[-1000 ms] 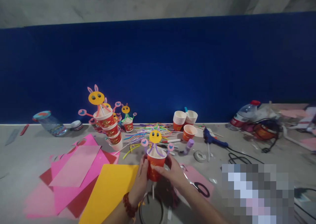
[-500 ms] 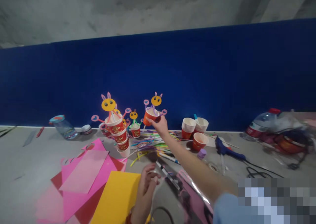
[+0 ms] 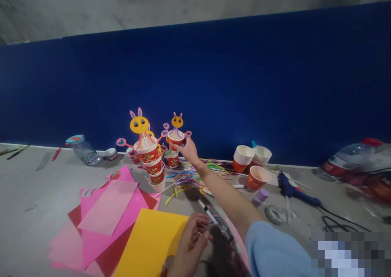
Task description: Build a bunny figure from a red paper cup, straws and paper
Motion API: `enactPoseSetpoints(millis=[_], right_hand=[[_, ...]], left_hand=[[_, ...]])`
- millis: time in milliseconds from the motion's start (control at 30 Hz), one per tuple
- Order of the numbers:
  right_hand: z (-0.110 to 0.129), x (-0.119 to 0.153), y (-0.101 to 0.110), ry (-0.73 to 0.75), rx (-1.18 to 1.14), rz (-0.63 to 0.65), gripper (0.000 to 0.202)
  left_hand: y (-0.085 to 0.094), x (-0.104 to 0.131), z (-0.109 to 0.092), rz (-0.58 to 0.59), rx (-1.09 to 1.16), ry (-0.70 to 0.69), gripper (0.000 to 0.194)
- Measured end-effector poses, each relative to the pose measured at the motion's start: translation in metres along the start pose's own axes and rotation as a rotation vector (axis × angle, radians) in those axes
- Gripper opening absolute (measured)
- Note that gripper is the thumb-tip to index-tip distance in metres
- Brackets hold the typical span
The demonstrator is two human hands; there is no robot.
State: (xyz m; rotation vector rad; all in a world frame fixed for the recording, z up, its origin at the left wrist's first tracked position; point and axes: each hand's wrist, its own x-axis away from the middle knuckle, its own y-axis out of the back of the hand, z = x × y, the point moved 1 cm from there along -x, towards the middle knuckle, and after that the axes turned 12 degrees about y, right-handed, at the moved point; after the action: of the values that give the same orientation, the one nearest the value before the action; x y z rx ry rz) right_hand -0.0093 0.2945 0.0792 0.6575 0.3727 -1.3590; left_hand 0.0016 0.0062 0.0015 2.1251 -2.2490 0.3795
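Note:
My right hand [image 3: 187, 150] is closed around a small red paper cup [image 3: 172, 142] with a white rim. From it rises a yellow paper face with pink rabbit ears and purple pipe-cleaner arms. Just below it stands another red cup [image 3: 172, 160], partly hidden; I cannot tell whether the two touch. To the left is a stack of red cups [image 3: 154, 166] topped by a larger yellow rabbit face [image 3: 139, 124] with pink arms. My left hand [image 3: 194, 242] lies near the yellow sheet [image 3: 149, 238], fingers loosely curled, thumb apart, with nothing visible in it.
Pink and red sheets [image 3: 108, 207] lie at left, near a water-filled jar [image 3: 84, 150]. Coloured pipe cleaners [image 3: 210, 167] spread behind a marker [image 3: 210, 214]. At right are stacked paper cups [image 3: 243, 159], a tape roll [image 3: 275, 214], a blue glue gun [image 3: 296, 190] with its cord, and a bottle [image 3: 348, 161].
My right hand has carried the rabbit cup left, from beside the green-armed cup to just above it. My left hand stays low in front. The view has shifted slightly.

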Motion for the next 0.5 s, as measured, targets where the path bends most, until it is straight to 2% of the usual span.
enactPoseSetpoints(millis=[300, 500], right_hand=[[-0.006, 0.000, -0.003, 0.036, 0.128, 0.065, 0.046], [-0.011, 0.003, 0.005, 0.033, 0.158, 0.076, 0.048]], left_hand=[[0.001, 0.000, -0.001, 0.024, -0.023, 0.012, 0.026], [0.003, -0.002, -0.014, -0.050, 0.008, -0.020, 0.029]])
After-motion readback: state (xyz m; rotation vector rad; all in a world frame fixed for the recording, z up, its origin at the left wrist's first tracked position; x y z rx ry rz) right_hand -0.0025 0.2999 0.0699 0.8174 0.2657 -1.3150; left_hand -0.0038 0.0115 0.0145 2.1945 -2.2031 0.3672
